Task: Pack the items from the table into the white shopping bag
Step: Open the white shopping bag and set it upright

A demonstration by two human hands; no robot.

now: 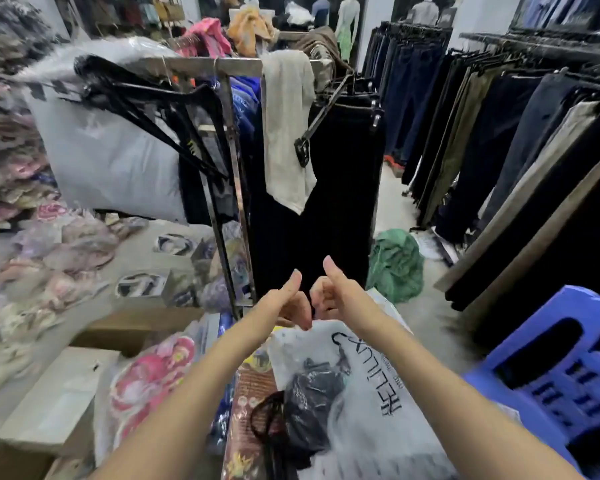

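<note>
The white shopping bag (371,420) with black lettering lies below my forearms, and something dark shows through its plastic. A black bag with a looped handle (291,420) lies against its left side on a reddish printed packet (250,386). My left hand (291,303) and my right hand (329,292) are held out side by side above the bag's far end. Each hand is a fist with the thumb up and holds nothing.
A metal clothes rack (232,174) with black hangers and dark garments stands straight ahead. Packaged clothes (42,258) pile up on the left, with cardboard boxes (56,403) below. A blue plastic stool (568,368) stands at right, a green bundle (395,265) on the floor.
</note>
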